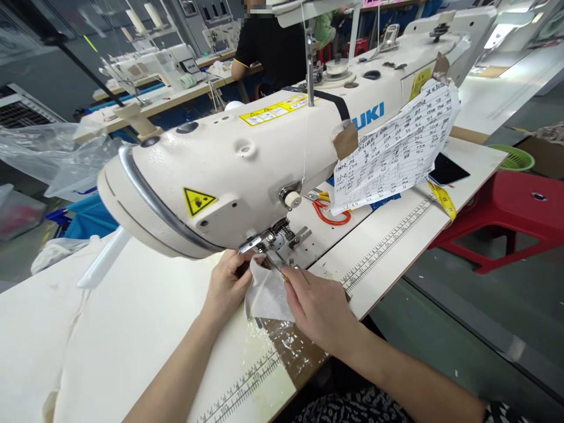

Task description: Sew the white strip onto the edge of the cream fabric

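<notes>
A white sewing machine (247,158) spans the middle of the head view. Under its presser foot area (275,241) lies a small piece of white fabric (268,296). My left hand (227,285) is closed at the fabric's left edge, thumb and fingers pinching it near the needle. On the other side, my right hand (321,305) has its fingers closed around a slim metal tool (277,261) that points at the needle area. Its exact kind is hard to tell. The needle and the fabric's far edge are hidden behind the metal parts and my fingers.
Orange-handled scissors (332,218) lie behind the needle area. A handwritten paper (392,153) hangs on the machine. A phone (448,169) and a yellow tape measure (443,200) rest at right, beside a red stool (506,217). A person (273,50) sits beyond.
</notes>
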{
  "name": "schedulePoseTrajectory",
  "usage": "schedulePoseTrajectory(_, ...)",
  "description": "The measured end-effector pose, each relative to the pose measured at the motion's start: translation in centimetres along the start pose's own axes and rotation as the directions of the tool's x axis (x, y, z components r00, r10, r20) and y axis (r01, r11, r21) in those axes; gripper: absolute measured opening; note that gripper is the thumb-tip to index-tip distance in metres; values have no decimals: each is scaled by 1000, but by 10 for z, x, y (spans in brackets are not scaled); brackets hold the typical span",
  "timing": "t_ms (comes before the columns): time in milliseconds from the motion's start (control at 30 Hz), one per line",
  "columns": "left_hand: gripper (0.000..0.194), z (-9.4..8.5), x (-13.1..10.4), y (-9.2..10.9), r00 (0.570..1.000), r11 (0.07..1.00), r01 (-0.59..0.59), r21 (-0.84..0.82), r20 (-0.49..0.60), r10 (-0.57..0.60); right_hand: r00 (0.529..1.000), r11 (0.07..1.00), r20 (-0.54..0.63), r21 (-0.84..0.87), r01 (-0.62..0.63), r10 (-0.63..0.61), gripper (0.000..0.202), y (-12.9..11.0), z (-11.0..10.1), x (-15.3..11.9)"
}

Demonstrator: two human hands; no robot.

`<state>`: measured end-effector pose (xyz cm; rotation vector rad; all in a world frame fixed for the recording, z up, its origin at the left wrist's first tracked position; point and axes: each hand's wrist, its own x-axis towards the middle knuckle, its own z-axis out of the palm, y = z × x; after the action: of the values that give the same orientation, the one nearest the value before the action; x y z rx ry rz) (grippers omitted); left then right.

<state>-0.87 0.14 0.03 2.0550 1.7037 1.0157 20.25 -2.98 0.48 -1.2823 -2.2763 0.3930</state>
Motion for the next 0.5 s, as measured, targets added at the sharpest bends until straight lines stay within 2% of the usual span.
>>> schedulePoseTrajectory(167, 18, 1, 2, 3, 1000, 999, -25, 34, -15, 25, 1000, 1000, -3, -11, 16, -16, 31, 0, 1, -1)
schedulePoseTrajectory(500, 21, -1, 3, 3, 1000, 998, 1, 59, 16, -2, 1000, 1000, -6, 11, 21, -21, 31, 3, 1, 0)
